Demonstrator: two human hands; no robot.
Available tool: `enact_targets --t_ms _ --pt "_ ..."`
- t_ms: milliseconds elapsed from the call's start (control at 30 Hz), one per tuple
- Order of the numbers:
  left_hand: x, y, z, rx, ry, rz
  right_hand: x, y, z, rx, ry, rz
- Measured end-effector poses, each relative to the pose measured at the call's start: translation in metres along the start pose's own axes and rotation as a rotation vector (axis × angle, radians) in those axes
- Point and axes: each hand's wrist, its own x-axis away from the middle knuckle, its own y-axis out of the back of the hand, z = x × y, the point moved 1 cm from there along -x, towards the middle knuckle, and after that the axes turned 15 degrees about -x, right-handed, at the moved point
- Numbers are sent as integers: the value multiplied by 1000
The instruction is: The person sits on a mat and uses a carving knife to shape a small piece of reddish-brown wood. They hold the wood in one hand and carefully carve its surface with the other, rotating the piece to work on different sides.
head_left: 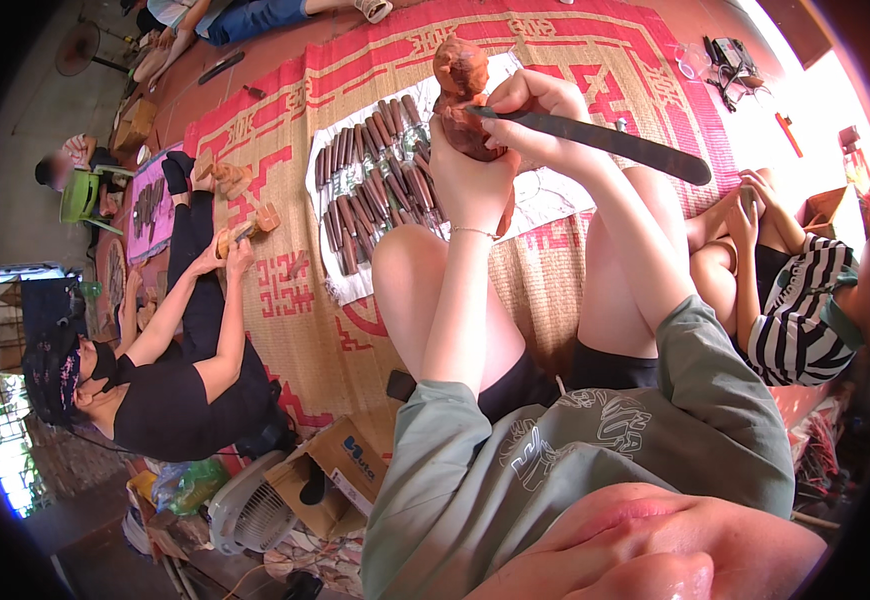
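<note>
Left hand is gripping reddish wooden figure from below, fingers closed; right hand is clamping dark carving blade against it. Chisels are lying beyond on white cloth over red mat.

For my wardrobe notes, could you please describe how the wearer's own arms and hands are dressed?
Both forearms are bare. The left hand has a thin bracelet at the wrist; the right hand shows no ring or glove. Short sleeves of a loose grey-green shirt cover the upper arms, and its front carries a pale line-drawn print.
</note>
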Motion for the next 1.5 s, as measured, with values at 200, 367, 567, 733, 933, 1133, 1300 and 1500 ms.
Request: enact_targets --t_ms 200,367,567,733,933,1133,1300,1500 --pt "1 2 -6 -3 30 8 4 1 -1 120 105 38" --pt "2 1 -14 77 3 13 1 1 -7 267 202 41" --pt "1 1 -13 90 22 7 3 -2 -6 194 151 24" --pt "3 8 -24 -26 66 33 3 -5 -9 144 180 -2" --pt "4 -1 -1 62 65 66 4 -5 -10 199 246 18" --pt "2 -6 5 171 75 82 5 -7 -16 180 292 8" --pt "1 -7 3 125 73 95 6 -13 -14 228 280 -107" --pt "-1 -2 -3 201 116 125 10 -17 -8 379 344 -56"
